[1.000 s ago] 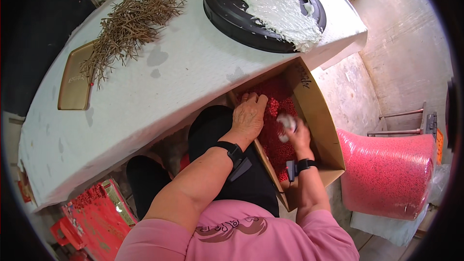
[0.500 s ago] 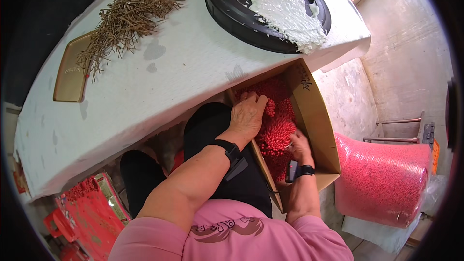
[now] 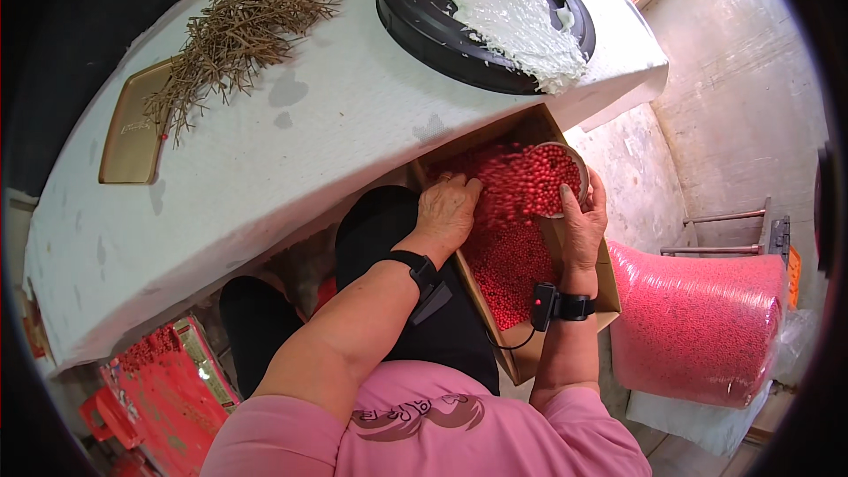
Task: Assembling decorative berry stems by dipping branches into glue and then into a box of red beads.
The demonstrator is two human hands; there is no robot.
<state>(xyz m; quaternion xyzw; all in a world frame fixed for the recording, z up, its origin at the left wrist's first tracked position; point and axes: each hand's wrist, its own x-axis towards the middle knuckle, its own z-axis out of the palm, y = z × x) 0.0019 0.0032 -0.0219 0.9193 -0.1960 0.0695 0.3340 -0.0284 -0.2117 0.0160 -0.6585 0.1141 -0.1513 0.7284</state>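
A round bowl (image 3: 582, 170) with a pale rim, full of small red beads, is tipped toward the left over a cardboard box (image 3: 579, 137). My right hand (image 3: 584, 221) grips the bowl, thumb at the rim and fingers behind it. Red beads (image 3: 512, 269) pour out, blurred by motion, onto more beads lying in the box. Over the box's left side, my left hand (image 3: 449, 210) is closed, with its fingers curled inward beside the falling beads. Its fingertips are partly hidden, and what they hold cannot be made out.
On the white-covered table (image 3: 291, 150) lie a pile of thin brown twigs (image 3: 252, 26), a gold tray (image 3: 132, 137) and a black round lid (image 3: 415, 31) bearing white paste (image 3: 517, 13). A large clear bag of red beads (image 3: 698, 327) stands right; a red package (image 3: 168, 397) lies lower left.
My right hand has risen from low in the box with the bowl, which now shows its rim and spills beads leftward. My left hand stays nearly in place.
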